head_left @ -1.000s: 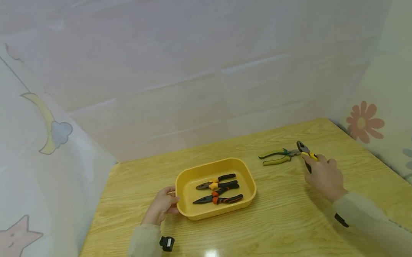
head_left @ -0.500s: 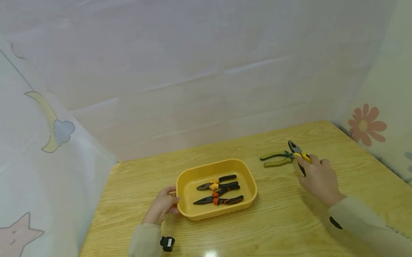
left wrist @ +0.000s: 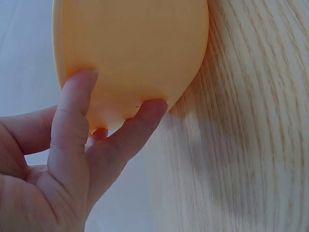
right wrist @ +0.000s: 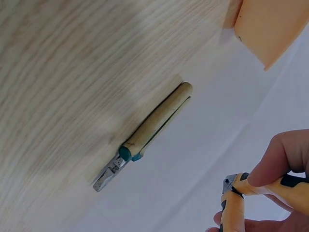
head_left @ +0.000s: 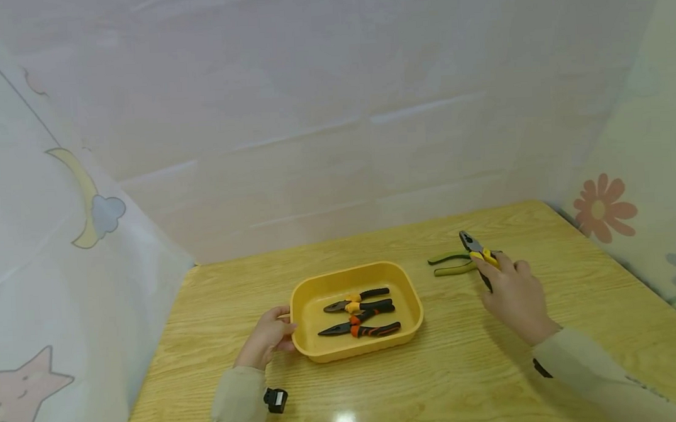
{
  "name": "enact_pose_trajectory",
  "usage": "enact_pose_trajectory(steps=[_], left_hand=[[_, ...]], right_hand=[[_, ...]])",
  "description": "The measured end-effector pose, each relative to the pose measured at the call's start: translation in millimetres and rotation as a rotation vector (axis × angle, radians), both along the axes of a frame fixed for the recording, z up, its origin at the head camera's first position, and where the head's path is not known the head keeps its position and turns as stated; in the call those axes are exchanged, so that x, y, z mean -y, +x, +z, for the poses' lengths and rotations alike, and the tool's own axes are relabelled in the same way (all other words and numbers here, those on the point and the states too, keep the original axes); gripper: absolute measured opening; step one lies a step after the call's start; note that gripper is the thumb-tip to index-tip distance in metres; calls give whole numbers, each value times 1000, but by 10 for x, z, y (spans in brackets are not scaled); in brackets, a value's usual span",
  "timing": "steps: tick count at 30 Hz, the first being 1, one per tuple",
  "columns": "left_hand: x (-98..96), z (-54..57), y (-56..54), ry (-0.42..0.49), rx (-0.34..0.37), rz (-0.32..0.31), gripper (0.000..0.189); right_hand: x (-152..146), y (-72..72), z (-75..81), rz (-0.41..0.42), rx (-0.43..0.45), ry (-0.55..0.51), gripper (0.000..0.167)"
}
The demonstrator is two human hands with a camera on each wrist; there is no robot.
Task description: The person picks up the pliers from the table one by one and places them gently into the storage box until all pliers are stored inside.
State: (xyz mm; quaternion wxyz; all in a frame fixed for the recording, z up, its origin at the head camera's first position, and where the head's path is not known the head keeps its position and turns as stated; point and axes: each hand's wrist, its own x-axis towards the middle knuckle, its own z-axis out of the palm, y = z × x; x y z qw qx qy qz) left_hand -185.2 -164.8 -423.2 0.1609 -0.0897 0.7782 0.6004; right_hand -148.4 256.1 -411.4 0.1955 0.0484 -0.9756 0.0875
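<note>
The yellow-and-black combination pliers [head_left: 473, 245], gripped in the right hand [head_left: 514, 298], have been shifted leftward, so the gap to the yellow tray [head_left: 361, 348] is narrowed. Its left end is held by the left hand [head_left: 267, 337]; the green-handled pliers [head_left: 455, 271] on the bench [head_left: 435, 370] are partly hidden.

Gripping yellow tub [left wrist: 135, 43] at 12 o'clock w/ L hand [left wrist: 67, 159] at 8; pressing fingertips [left wrist: 153, 106] vs. its side. Showing wood-grain surface [left wrist: 260, 96] at 3, w/ soft shadow [left wrist: 212, 159] approx. 4, plus pale backdrop [left wrist: 24, 53] at 10 & 6.
</note>
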Motion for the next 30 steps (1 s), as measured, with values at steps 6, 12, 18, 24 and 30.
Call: enact_pose_trajectory(steps=[6,12,18,24,30], left_hand=[[1,-6,-2,-3,3,-2,45],[5,7,5,-6,3,-2,47],[5,5,0,-9,0,-5,46],[9,0,-9,-6,-2,-7,47],[5,4,-10,-12,2,-8,46]], right_hand=[[79,5,33,23,-15,17,60],[161,-1,58,47,-52,46,59],[253,-4,80,77,-74,48,58],[344,-22,81,124,-149,55,57],[437,-25,88,159,-170,52,56]])
